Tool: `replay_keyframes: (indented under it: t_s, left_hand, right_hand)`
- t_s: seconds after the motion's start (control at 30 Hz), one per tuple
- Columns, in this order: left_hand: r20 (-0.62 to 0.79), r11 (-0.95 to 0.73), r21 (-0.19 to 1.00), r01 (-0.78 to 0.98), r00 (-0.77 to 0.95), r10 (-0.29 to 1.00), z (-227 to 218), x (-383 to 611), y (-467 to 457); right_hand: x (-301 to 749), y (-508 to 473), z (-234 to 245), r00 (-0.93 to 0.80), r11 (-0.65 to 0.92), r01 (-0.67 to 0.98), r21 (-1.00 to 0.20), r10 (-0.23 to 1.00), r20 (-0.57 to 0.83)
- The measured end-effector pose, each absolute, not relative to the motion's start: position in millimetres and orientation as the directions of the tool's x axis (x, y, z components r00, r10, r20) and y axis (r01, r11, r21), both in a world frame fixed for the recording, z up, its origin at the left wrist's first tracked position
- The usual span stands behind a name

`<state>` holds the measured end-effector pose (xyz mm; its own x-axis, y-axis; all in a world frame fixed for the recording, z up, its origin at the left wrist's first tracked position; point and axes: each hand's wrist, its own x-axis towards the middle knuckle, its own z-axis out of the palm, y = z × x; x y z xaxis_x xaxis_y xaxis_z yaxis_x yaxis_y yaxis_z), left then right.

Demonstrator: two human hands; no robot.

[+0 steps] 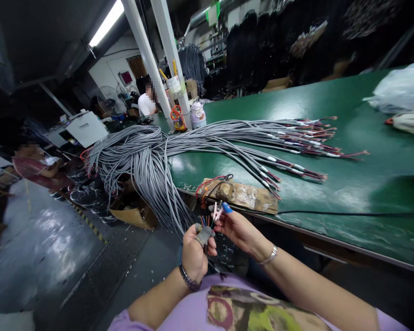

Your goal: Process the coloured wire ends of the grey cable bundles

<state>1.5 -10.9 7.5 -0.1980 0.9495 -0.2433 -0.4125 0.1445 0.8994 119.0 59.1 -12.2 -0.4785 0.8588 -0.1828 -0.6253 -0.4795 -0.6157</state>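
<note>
My left hand [196,253], its thumb and a finger in grey covers, is closed around the end of a cable whose thin coloured wires [204,220] fan out above the grip. Close beside it, my right hand [239,230] has a blue cover on one fingertip. A small pink clip [217,212] sits between its fingers, which look pinched on it. Reddish wire shows by the right fingertips; whether they also grip it is hard to tell. Just beyond both hands, a worn wooden block [253,196] with red and black leads lies at the table's edge.
Grey cables [148,147] lie in a big bundle across the green table [331,216] and hang over its left edge. Beneath them is a cardboard box [134,214]. Orange scissors [176,115] and a bottle [198,115] stand by the posts. Two people are at the left.
</note>
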Motion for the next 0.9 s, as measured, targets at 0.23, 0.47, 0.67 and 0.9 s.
replay_keyframes:
  t_s: [0.23,0.47,0.67,0.9]
  left_hand:
    - [-0.278,0.174,0.882,-0.439,-0.184,0.943,4.0,3.8,-4.8]
    - [-0.259,0.167,0.902,-0.399,-0.191,0.947,-5.3,3.3,-3.3]
    - [-0.228,0.146,0.925,-0.351,-0.203,0.952,-7.8,0.6,-10.2]
    - [-0.172,0.134,0.970,-0.202,-0.183,0.968,-18.1,-4.4,-17.9]
  right_hand:
    - [113.6,62.2,-10.5,-0.521,-0.564,-0.666,-0.487,0.820,-0.238]
    - [108.4,63.9,-18.5,-0.443,-0.513,-0.701,-0.495,0.858,-0.262]
    - [121.5,57.4,-21.5,-0.584,-0.604,-0.622,-0.499,0.782,-0.217]
    - [134.6,44.0,-9.5,-0.590,-0.456,-0.237,-0.857,0.769,-0.246]
